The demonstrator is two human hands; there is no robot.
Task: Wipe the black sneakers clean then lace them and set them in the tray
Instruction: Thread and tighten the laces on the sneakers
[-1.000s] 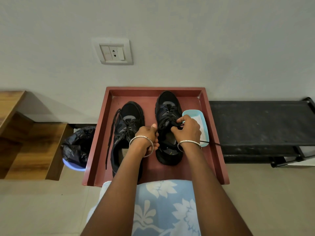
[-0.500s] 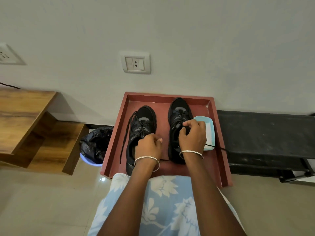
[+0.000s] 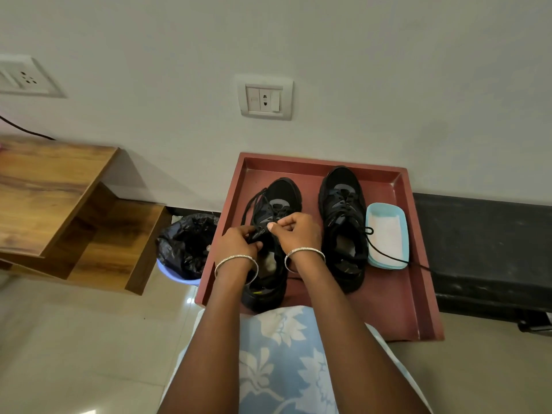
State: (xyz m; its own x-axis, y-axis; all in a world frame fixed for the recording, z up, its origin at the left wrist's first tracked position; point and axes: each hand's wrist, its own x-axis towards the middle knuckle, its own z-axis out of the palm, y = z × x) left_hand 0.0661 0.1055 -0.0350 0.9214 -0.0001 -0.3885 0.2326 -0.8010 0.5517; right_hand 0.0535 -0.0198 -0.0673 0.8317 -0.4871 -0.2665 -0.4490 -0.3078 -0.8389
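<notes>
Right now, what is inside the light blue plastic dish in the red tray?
A white pad fills the light blue plastic dish; a black lace crosses its near corner. Anything under the pad is hidden.

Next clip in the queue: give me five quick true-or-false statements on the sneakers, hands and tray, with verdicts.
1. The left sneaker and right sneaker both sit inside the red tray. True.
2. Both hands work on the right sneaker. False: the left hand and right hand grip the left sneaker's laces.
3. The light blue dish lies left of both sneakers. False: it lies right of the right sneaker, in the tray.
4. A lace from the right sneaker trails across the dish. True.
5. The bin beside the tray holds a black bag. True.
</notes>
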